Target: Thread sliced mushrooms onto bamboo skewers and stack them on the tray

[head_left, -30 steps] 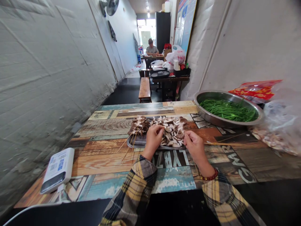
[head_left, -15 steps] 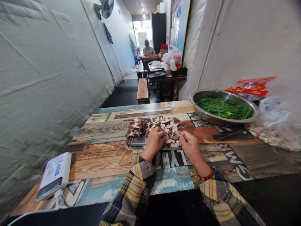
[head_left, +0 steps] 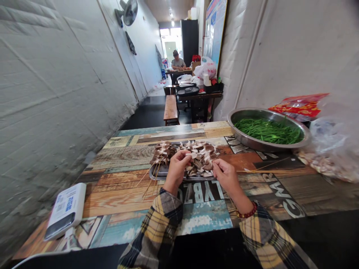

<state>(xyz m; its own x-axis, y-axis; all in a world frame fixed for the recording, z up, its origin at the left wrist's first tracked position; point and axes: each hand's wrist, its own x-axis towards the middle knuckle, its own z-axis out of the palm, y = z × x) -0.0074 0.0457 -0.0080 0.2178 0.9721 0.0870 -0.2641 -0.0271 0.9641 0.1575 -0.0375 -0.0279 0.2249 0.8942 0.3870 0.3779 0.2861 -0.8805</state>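
A metal tray (head_left: 162, 172) in the middle of the patterned table (head_left: 117, 198) holds a heap of sliced mushrooms (head_left: 203, 158). Finished mushroom skewers (head_left: 162, 151) lie at its left end, their sticks pointing toward me. My left hand (head_left: 176, 168) is raised over the tray, pinching a pale mushroom piece (head_left: 192, 154) between its fingertips. My right hand (head_left: 226, 173) is closed at the tray's right edge, gripping a thin bamboo skewer that is hard to make out. Both sleeves are yellow and dark plaid.
A steel bowl of green stalks (head_left: 267, 130) stands at the right rear. Plastic bags (head_left: 331, 149) lie beside it and loose skewers (head_left: 263, 171) in front. A white device (head_left: 66, 211) sits near left. Down the aisle are a bench (head_left: 171, 106), another table (head_left: 198, 95) and a seated person (head_left: 177, 61).
My left hand has lifted out of the mushroom heap with a piece pinched in its fingers. My right hand has stayed closed at the tray's right edge. The view shifted slightly.
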